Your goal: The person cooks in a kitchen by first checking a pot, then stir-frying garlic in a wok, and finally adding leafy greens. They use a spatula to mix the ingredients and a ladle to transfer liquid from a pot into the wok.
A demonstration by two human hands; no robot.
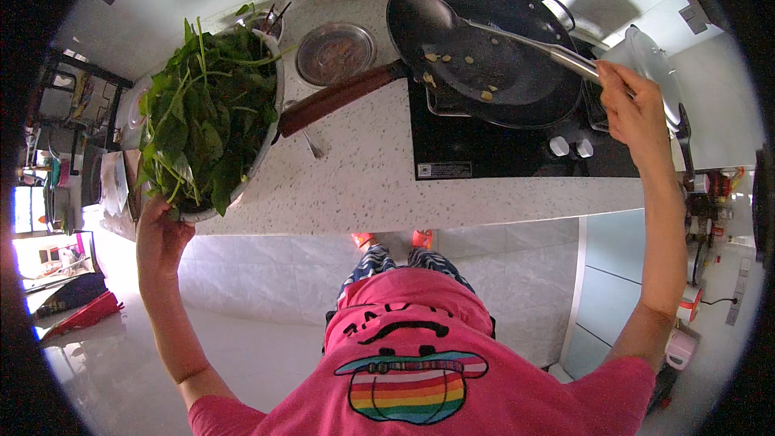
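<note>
My right hand (629, 103) grips the handle of a metal spatula (514, 33), its broad head over the far left part of a black wok (502, 72). Pale garlic pieces (448, 59) lie on the wok's inner surface. The wok's wooden handle (342, 100) points left across the counter. With my left hand (163, 236) I hold the near rim of a bowl (257, 160) heaped with green leafy vegetables (203, 109). The leaves hide the inside of the bowl, and part of my left fingers is hidden by it.
Under the wok is a black cooktop (484, 154) with two knobs. A round metal dish (336, 54) sits between bowl and wok, a metal utensil (313, 144) below the handle. Behind the bowl stands a small container (269, 24). A lidded pot (654, 72) is at the right rear.
</note>
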